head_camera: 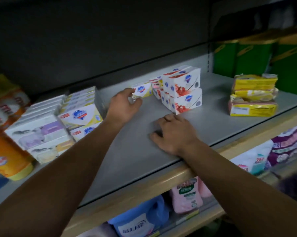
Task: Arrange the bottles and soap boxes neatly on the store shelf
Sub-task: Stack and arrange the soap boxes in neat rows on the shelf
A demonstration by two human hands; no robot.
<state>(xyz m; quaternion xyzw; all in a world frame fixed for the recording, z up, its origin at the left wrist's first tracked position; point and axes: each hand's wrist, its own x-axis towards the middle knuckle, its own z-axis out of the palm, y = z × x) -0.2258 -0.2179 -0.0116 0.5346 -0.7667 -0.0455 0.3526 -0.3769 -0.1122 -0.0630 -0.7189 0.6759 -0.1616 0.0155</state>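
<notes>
While left hand (125, 104) pinches glossy rectangular soap box (142, 90).

My left hand (125, 105) reaches back on the gray shelf (212, 120) and my fingers curl around the end of a white and yellow soap box (143, 90). My right hand (173, 134) lies flat on the shelf, fingers spread, just in front of a stack of white and red soap boxes (182, 91). More soap boxes (59, 120) sit in rows at my left, and yellow packs (253, 95) are piled at my right.
</notes>
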